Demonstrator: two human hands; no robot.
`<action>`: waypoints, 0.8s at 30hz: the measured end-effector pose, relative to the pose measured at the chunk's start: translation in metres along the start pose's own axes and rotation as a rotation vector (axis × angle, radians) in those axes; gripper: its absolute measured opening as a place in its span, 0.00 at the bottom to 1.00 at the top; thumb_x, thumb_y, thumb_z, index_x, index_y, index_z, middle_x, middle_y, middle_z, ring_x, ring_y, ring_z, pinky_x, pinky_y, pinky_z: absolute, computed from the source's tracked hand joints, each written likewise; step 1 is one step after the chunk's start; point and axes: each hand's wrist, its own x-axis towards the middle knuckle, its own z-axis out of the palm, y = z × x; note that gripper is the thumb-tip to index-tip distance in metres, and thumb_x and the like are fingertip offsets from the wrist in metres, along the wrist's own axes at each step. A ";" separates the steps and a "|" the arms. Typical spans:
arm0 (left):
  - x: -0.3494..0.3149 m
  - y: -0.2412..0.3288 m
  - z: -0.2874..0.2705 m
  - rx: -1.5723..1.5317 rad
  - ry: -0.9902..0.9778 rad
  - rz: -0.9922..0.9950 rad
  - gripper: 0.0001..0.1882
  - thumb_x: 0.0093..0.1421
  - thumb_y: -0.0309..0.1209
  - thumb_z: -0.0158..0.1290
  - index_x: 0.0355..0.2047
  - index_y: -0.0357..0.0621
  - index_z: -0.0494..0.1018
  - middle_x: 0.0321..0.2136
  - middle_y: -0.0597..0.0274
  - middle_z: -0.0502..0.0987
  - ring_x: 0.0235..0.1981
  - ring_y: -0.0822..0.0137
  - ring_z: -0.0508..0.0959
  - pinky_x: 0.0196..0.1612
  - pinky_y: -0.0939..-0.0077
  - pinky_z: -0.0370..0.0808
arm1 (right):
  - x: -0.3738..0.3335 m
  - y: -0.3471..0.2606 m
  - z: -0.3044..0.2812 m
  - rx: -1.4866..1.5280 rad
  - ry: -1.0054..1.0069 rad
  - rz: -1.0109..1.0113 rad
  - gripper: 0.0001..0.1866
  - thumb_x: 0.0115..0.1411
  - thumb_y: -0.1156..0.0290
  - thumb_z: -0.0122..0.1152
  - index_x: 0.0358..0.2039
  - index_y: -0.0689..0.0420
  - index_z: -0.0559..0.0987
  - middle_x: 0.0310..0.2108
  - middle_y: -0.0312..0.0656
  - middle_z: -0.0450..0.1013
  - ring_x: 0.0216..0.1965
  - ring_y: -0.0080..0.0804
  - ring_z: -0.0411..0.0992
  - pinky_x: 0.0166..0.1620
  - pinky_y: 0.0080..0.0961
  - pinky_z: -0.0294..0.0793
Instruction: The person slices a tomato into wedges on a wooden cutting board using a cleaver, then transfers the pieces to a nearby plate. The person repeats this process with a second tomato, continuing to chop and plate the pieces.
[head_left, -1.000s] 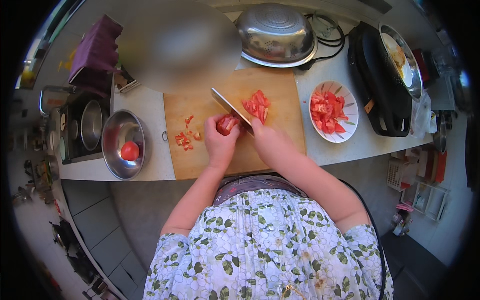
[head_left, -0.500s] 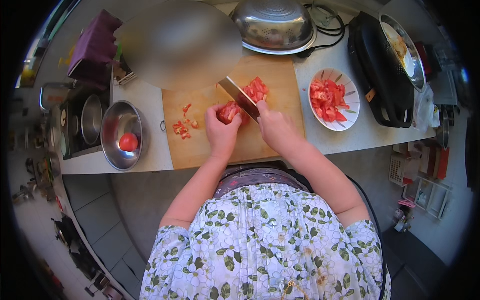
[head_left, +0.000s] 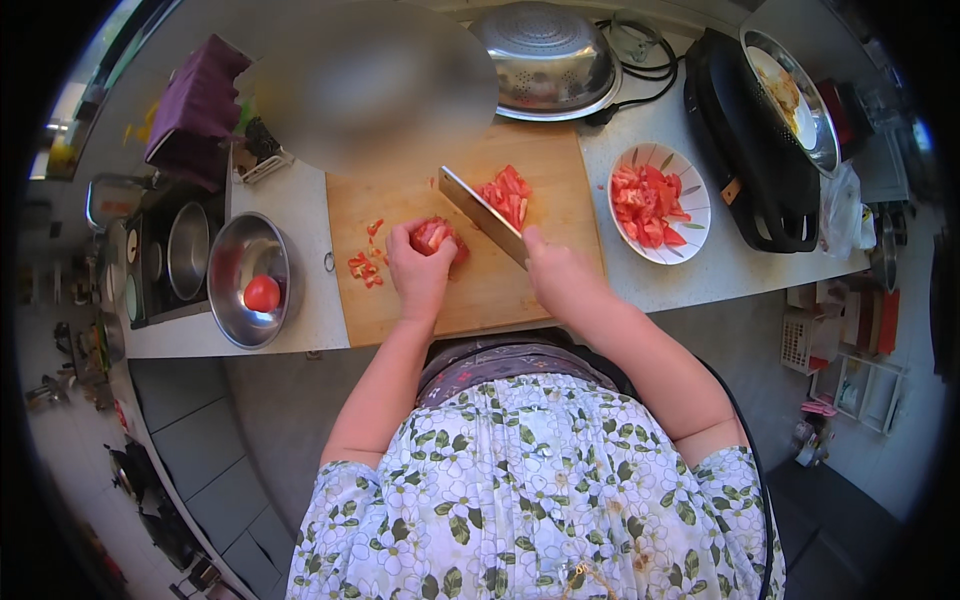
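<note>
On a wooden cutting board (head_left: 385, 310), my left hand (head_left: 418, 275) is closed around a partly cut tomato (head_left: 436, 236). My right hand (head_left: 562, 275) grips the handle of a wide-bladed kitchen knife (head_left: 484, 217). The blade slants to the upper left and stands apart from the tomato. Chopped tomato pieces (head_left: 508, 192) are heaped just beyond the blade, on its right side. Small tomato scraps (head_left: 366, 268) lie on the board left of my left hand. Fingers of the right hand partly hide the knife handle.
Left of the board, a steel bowl (head_left: 224, 290) holds a whole tomato (head_left: 262, 293). To the right stands a white bowl (head_left: 690, 236) of chopped tomato. An upturned steel colander (head_left: 550, 60) sits behind the board, and a black appliance (head_left: 745, 150) at far right. A blurred patch covers the upper left.
My left hand has shifted slightly left with the tomato. The knife has come away from it toward the right, leaving a gap between blade and tomato.
</note>
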 end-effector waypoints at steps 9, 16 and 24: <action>0.010 -0.001 0.008 -0.446 -0.223 -0.127 0.29 0.51 0.23 0.62 0.53 0.37 0.66 0.45 0.55 0.73 0.46 0.65 0.76 0.48 0.73 0.75 | 0.005 0.008 -0.023 0.065 0.137 0.071 0.16 0.59 0.70 0.56 0.45 0.61 0.66 0.25 0.56 0.76 0.28 0.59 0.74 0.32 0.49 0.73; 0.011 0.006 0.000 -0.610 -0.208 -0.249 0.29 0.56 0.21 0.59 0.57 0.36 0.62 0.47 0.52 0.72 0.47 0.64 0.75 0.51 0.74 0.74 | -0.023 0.019 -0.016 0.286 0.201 0.027 0.13 0.60 0.69 0.56 0.41 0.59 0.65 0.26 0.53 0.77 0.28 0.56 0.75 0.32 0.48 0.73; 0.016 0.006 0.005 -0.580 -0.138 -0.289 0.26 0.56 0.24 0.59 0.54 0.35 0.65 0.44 0.54 0.74 0.45 0.66 0.75 0.49 0.75 0.73 | -0.040 0.018 -0.005 0.255 0.209 0.017 0.12 0.60 0.70 0.55 0.41 0.59 0.65 0.25 0.52 0.77 0.27 0.55 0.75 0.30 0.48 0.73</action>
